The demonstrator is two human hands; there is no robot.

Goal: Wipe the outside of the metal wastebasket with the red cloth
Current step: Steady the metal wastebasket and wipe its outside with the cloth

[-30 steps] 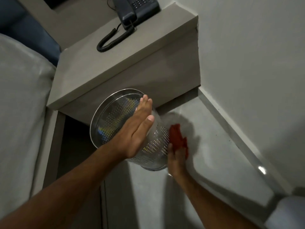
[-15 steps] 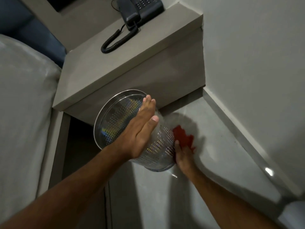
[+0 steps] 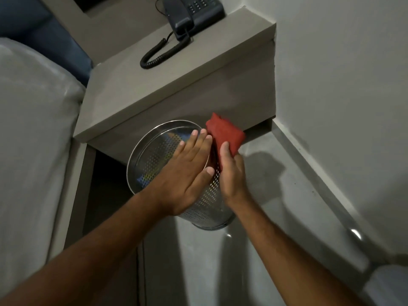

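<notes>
The perforated metal wastebasket (image 3: 152, 160) is tilted on the floor, its open mouth facing up and left toward me. My left hand (image 3: 187, 173) lies flat across the rim and upper side, fingers straight and together, steadying it. My right hand (image 3: 231, 173) grips the folded red cloth (image 3: 225, 133) and presses it against the basket's upper right outside, near the rim. The basket's base (image 3: 212, 224) rests on the floor.
A grey nightstand (image 3: 176, 85) overhangs the basket just behind it, with a black corded phone (image 3: 194, 12) on top. A bed with a white cover (image 3: 33, 140) fills the left. A white wall (image 3: 342, 85) and a baseboard (image 3: 320, 184) run along the right.
My right hand has slid the red cloth from low on the basket's right side up to the rim. My left hand stays pressed on the basket's upper side.
</notes>
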